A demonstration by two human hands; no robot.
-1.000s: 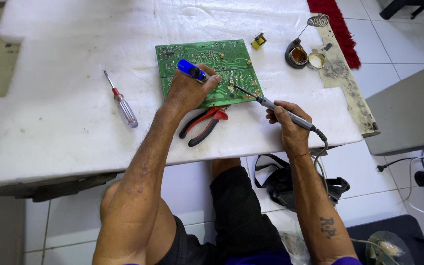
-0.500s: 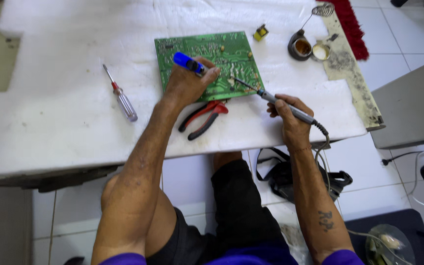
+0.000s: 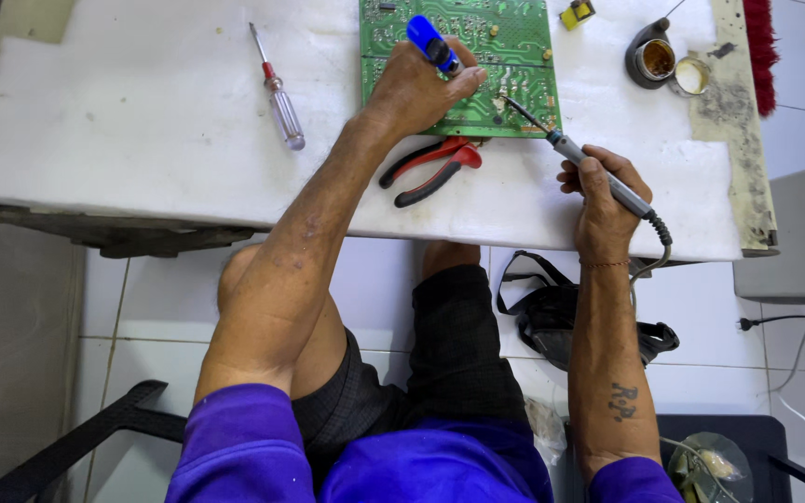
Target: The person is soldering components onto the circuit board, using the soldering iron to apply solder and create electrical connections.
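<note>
Board (image 3: 505, 65) shifted upward — top edge cropped, left hand (image 3: 416, 88) hiding blue tool (image 3: 432, 44)

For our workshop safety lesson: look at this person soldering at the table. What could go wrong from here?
1. The soldering iron tip sits on the circuit board close to the left hand fingers; a slip could burn them.
2. The iron's cord hangs off the table edge beside the knee; a snag could jerk the iron.
3. The pliers lie under the left wrist and could get nudged.

Green circuit board (image 3: 505, 56), blue tool (image 3: 432, 42), red-black pliers (image 3: 432, 168)
</note>
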